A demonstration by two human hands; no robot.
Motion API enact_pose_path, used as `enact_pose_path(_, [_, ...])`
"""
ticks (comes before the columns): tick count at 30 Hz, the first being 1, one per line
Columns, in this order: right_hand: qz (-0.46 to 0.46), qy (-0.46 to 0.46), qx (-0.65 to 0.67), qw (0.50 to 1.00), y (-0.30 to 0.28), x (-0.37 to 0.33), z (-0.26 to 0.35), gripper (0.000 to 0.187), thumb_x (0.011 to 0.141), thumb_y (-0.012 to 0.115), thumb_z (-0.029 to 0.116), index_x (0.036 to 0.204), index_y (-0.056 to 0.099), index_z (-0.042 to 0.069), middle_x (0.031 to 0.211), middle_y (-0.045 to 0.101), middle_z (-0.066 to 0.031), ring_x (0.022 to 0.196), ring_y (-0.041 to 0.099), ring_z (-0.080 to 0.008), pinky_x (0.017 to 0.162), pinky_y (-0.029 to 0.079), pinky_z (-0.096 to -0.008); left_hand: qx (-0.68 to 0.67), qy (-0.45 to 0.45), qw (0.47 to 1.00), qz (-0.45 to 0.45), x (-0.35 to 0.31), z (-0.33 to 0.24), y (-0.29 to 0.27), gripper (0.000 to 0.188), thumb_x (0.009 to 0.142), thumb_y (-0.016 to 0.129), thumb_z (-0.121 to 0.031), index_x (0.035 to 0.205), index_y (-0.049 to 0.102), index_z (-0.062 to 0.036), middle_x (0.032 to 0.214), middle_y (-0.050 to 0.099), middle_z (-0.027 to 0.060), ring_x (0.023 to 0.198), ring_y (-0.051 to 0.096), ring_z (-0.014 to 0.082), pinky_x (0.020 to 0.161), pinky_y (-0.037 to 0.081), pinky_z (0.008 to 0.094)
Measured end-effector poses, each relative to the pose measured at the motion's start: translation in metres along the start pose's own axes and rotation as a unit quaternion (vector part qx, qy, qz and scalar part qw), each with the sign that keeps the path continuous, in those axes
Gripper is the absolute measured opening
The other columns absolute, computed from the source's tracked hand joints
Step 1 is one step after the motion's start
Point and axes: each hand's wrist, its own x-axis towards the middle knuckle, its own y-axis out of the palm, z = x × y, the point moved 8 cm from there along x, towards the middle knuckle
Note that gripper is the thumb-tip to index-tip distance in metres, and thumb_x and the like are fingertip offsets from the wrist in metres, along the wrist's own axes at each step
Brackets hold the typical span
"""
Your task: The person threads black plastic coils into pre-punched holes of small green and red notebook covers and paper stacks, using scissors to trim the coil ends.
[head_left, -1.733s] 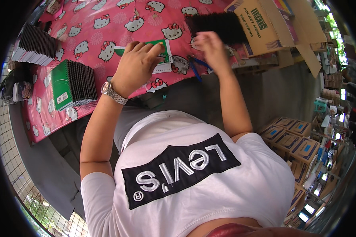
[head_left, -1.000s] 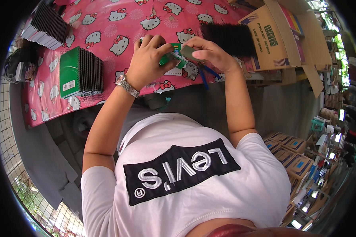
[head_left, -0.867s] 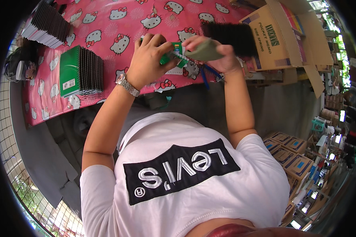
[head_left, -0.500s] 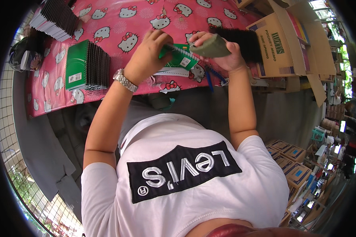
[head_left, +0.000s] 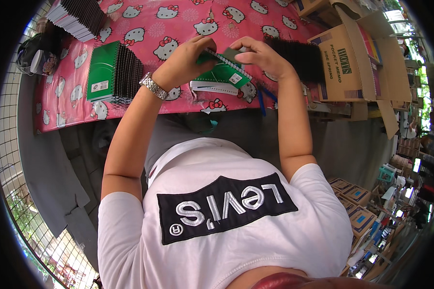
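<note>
A green-covered spiral notebook (head_left: 226,73) is tilted above the table, its wire coil running along the upper right edge. The fingers of my left hand (head_left: 190,59) close over its upper left end. My right hand (head_left: 265,57) pinches a flat grey-green piece (head_left: 232,53) against the coil; its kind is unclear and the fingers partly cover it. Beneath the notebook lie white sheets (head_left: 214,87) with a punched edge. Left of my left hand stands a stack of green spiral notebooks (head_left: 101,72).
A pink patterned cloth (head_left: 144,21) covers the table. Another notebook stack (head_left: 77,19) stands far left. Black bristly coils (head_left: 294,58) lie beside an open cardboard box (head_left: 340,62) at right. A blue-handled tool (head_left: 262,102) sits near the front edge.
My right hand has turned over and moved left, bringing the grey-green piece down onto the notebook's coil. My left hand stays on the notebook. The view has shifted slightly.
</note>
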Motion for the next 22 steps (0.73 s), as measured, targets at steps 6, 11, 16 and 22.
enact_pose_path(6, [-0.048, 0.065, 0.011, 0.997, -0.003, 0.008, -0.015, 0.046, 0.078, 0.076, 0.034, 0.112, 0.066, 0.005, 0.126, 0.054, -0.0064, 0.121, 0.053, -0.0178, 0.104, 0.042, -0.0339, -0.004, 0.002, 1.0, -0.011, -0.001, 0.003, 0.0, 0.028, 0.084, 0.073, -0.012, 0.107, 0.059, -0.0047, 0.095, 0.063, 0.0093, 0.083, 0.064, 0.0244, 0.071, 0.051, 0.0328])
enact_pose_path(11, [-0.253, 0.105, -0.347, 0.897, -0.047, -0.014, -0.111, 0.044, 0.085, 0.074, 0.039, 0.114, 0.067, 0.007, 0.137, 0.049, -0.0174, 0.126, 0.052, -0.0363, 0.107, 0.043, -0.0408, -0.049, -0.075, 0.996, -0.018, -0.003, 0.011, -0.005, 0.025, 0.086, 0.073, -0.011, 0.106, 0.061, -0.0023, 0.088, 0.068, 0.0075, 0.075, 0.065, 0.0149, 0.068, 0.051, 0.0298])
enact_pose_path(16, [-0.392, 0.017, -0.273, 0.878, -0.026, -0.086, -0.131, 0.039, 0.092, 0.069, 0.03, 0.121, 0.063, 0.005, 0.143, 0.048, -0.0203, 0.13, 0.049, -0.0398, 0.109, 0.04, -0.0443, -0.168, -0.208, 0.957, -0.115, -0.036, 0.024, -0.012, 0.021, 0.094, 0.069, -0.014, 0.107, 0.065, 0.0021, 0.085, 0.07, 0.0062, 0.07, 0.063, 0.0082, 0.063, 0.051, 0.0244])
enact_pose_path(22, [-0.352, 0.219, -0.492, 0.765, 0.029, -0.177, -0.177, 0.079, 0.087, 0.072, 0.047, 0.151, 0.039, 0.014, 0.153, 0.039, -0.0184, 0.139, 0.038, -0.0412, 0.115, 0.026, -0.0585, 0.011, -0.14, 0.956, -0.256, -0.056, 0.016, -0.004, 0.043, 0.09, 0.074, -0.033, 0.119, 0.062, -0.0038, 0.086, 0.073, 0.0119, 0.071, 0.069, 0.0255, 0.067, 0.055, 0.034])
